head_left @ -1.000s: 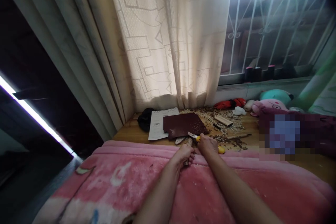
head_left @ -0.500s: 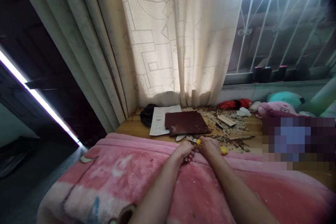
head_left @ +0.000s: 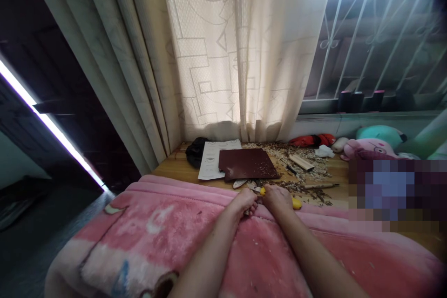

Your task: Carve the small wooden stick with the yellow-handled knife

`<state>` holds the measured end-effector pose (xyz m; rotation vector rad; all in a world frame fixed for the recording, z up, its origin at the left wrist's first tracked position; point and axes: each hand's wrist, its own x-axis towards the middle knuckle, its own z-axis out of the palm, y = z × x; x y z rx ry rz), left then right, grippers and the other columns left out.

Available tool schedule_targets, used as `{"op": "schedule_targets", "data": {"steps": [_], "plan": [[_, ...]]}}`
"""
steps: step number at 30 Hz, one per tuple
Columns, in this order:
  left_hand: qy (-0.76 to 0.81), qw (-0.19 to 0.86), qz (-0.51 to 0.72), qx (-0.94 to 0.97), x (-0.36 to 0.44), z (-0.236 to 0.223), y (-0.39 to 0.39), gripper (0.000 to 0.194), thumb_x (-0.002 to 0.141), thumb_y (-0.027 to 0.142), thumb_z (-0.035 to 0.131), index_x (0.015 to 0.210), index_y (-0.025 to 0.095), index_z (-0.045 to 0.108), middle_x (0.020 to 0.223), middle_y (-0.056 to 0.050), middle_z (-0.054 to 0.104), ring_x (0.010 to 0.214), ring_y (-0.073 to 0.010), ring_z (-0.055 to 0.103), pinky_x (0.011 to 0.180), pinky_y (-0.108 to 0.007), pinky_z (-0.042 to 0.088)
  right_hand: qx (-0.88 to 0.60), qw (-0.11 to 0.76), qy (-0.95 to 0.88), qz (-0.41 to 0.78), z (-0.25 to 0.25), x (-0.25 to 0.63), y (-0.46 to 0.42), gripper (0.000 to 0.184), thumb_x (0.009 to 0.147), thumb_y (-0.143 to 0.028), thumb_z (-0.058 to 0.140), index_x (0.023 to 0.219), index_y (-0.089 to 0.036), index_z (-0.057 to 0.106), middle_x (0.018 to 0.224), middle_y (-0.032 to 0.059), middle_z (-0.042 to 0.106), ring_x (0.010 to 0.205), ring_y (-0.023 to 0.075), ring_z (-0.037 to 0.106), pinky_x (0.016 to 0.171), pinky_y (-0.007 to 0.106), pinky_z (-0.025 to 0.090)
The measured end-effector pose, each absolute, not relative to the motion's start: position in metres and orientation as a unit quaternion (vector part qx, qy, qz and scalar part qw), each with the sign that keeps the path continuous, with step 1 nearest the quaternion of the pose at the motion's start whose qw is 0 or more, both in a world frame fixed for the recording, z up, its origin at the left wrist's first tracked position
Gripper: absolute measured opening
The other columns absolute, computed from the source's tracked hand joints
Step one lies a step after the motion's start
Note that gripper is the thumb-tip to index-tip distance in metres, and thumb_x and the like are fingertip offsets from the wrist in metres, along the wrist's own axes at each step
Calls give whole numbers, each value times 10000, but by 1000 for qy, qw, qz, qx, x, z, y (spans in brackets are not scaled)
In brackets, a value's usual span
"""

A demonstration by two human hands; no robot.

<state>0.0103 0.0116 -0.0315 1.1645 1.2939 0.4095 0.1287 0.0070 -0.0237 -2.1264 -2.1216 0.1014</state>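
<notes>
My right hand (head_left: 277,197) is wrapped round a yellow-handled knife (head_left: 296,203); yellow shows at both sides of the fist, and the blade is mostly hidden. Close beside it on the left, my left hand (head_left: 246,200) is closed round a small thing, of which only a pale bit shows under the fingers. Both hands are at the edge of the pink blanket (head_left: 167,223). Just beyond them lies a dark red board (head_left: 247,163) with wood shavings on it, overlapping a printed paper sheet (head_left: 209,160).
Wood shavings (head_left: 279,151) cover much of the wooden table (head_left: 174,167). On it lie a pale wood block (head_left: 301,162), a thin stick-like tool (head_left: 319,186), a black bag (head_left: 195,152), crumpled tissue (head_left: 324,151) and a pink plush toy (head_left: 366,146). Curtains (head_left: 209,56) hang behind.
The knife's blade, which showed beyond my right hand before, is now mostly out of sight. My right hand has shifted slightly, and both hands keep their grip.
</notes>
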Motion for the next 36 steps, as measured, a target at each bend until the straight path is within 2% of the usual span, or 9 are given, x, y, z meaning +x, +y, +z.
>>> {"op": "schedule_targets", "data": {"steps": [15, 21, 36], "plan": [[593, 584, 170, 528, 14, -36, 13, 179, 692, 303, 341, 593, 158, 376, 395, 65, 326, 275, -26, 281, 308, -144, 233, -718, 74, -692, 29, -28, 126, 12, 230, 691, -216, 333, 784, -205, 544, 796, 63, 593, 746, 163, 538, 612, 256, 349], [600, 562, 170, 544, 17, -31, 8, 98, 677, 233, 360, 621, 156, 383, 379, 59, 355, 274, -44, 318, 312, -152, 248, -738, 75, -670, 31, -28, 128, 20, 224, 678, -175, 340, 806, -194, 522, 787, 70, 593, 748, 155, 539, 621, 255, 345], [551, 653, 174, 490, 7, -31, 10, 134, 647, 265, 392, 576, 165, 338, 406, 80, 305, 276, -15, 260, 296, -136, 211, -721, 73, -689, 6, -20, 130, 3, 214, 671, -255, 381, 836, -198, 506, 817, 67, 575, 789, 162, 521, 652, 262, 333]]}}
